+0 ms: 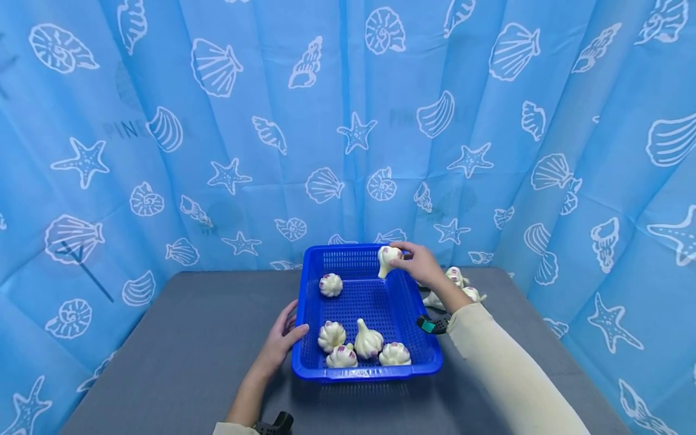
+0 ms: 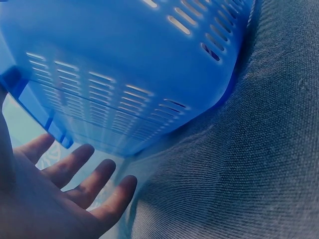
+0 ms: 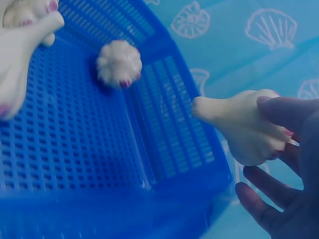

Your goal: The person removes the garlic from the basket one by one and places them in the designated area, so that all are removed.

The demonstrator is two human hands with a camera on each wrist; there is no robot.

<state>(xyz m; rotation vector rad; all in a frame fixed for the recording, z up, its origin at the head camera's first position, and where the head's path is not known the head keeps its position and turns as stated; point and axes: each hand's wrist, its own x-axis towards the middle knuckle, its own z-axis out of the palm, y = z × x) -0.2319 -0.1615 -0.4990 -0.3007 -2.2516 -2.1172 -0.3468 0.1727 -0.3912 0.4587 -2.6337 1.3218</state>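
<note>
Right hand (image 1: pixel 417 262) pinches garlic (image 1: pixel 388 258), axis tilted, stem toward basket (image 1: pixel 375 373)

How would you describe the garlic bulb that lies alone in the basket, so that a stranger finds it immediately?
On the grey table, find the blue basket. Inside, toward its far left corner, lies a white garlic bulb with purple patches. Unlike the four bulbs gathered at the near end, it sits by itself, and no hand holds it.
</note>
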